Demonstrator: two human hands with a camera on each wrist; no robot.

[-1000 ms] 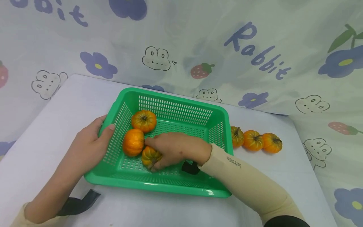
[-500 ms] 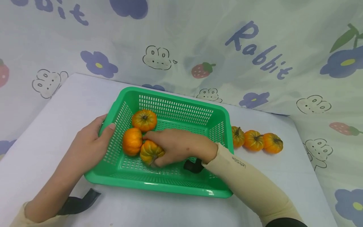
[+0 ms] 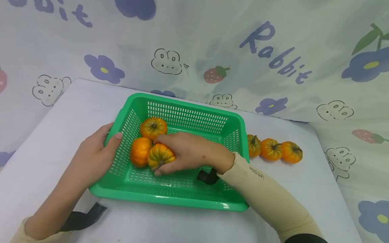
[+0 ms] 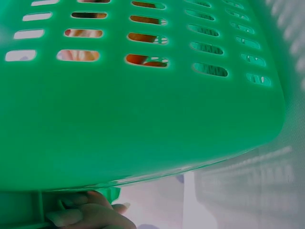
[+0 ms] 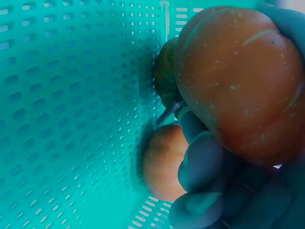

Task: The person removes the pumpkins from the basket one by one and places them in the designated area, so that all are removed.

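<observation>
A green plastic basket with slotted walls stands on the white table. My left hand grips its left rim, thumb over the top; in the left wrist view its fingers curl under that rim. Inside the basket my right hand holds a small orange and green pumpkin, fingers round its far side and thumb at the near side. That pumpkin fills much of the right wrist view. Two more pumpkins lie at the basket's left end, an orange one and a ribbed one behind it.
Three small pumpkins stand in a row right of the basket: a greenish one close by its wall, a middle one and an outer one. A patterned curtain hangs behind the table. Black straps show near both wrists.
The right hand has turned and raised the pumpkin slightly from the basket floor, its thumb shifting left along the near side. The left hand keeps its grip on the rim.
</observation>
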